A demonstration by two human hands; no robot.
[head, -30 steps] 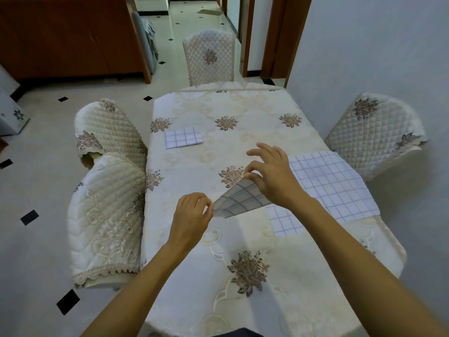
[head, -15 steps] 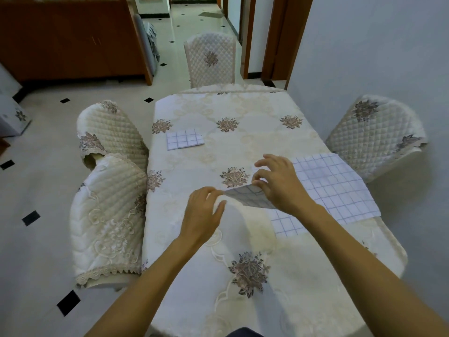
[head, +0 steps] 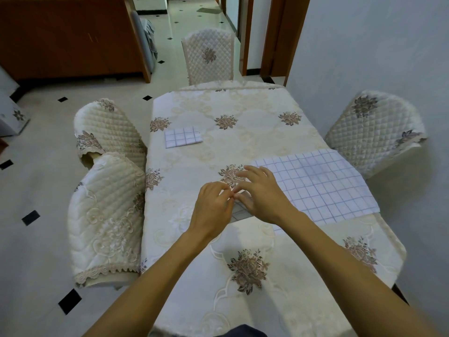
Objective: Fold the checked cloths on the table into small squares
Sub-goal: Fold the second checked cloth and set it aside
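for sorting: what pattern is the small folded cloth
Folded cloth: white, thin dark grid, head view.

A: Where do the cloths lie on the table [head: 245,144]?
B: The folded cloth [head: 183,137] lies far left. The spread cloth [head: 318,186] lies at the right edge, well apart from it.
A: And the hands?
B: The left hand [head: 213,206] and right hand [head: 263,194] meet mid-table, at the spread cloth's left corner.
A: Chairs?
B: Near-left chair [head: 104,215] and far-left chair [head: 109,127] beside the left edge, right chair [head: 374,132] opposite, end chair [head: 209,57] beyond the far end.
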